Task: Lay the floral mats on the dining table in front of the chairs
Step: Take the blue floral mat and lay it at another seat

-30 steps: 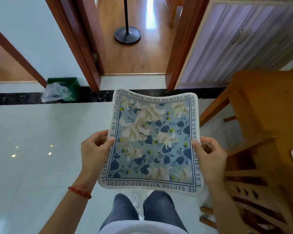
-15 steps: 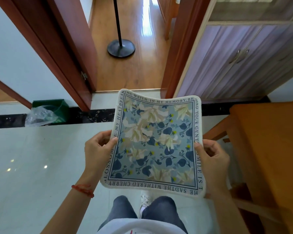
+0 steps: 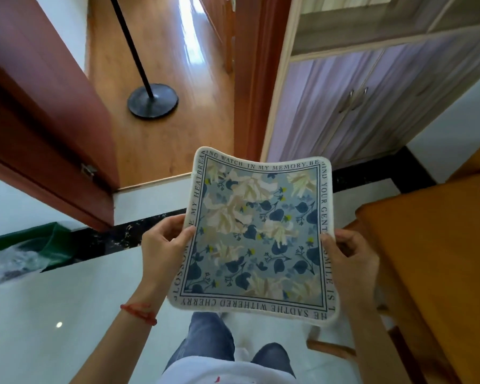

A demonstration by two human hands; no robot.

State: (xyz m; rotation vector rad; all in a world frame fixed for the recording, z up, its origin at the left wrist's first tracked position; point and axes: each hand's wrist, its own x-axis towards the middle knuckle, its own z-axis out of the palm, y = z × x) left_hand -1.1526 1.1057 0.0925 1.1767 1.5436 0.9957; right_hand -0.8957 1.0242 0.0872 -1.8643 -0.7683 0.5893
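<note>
A white tiled floor [image 3: 67, 314] fills the lower left of the frame, with a wooden doorway and a black lamp base [image 3: 152, 100] at upper centre and a lilac cupboard [image 3: 372, 106] at upper right. The wooden table [image 3: 441, 245] sits at the right edge. In the middle, the floral mat [image 3: 258, 236] is held in the air, left of the table. The left hand [image 3: 164, 250] pinches its left edge, thumb on top; the right hand [image 3: 349, 261] pinches its right edge.
</note>
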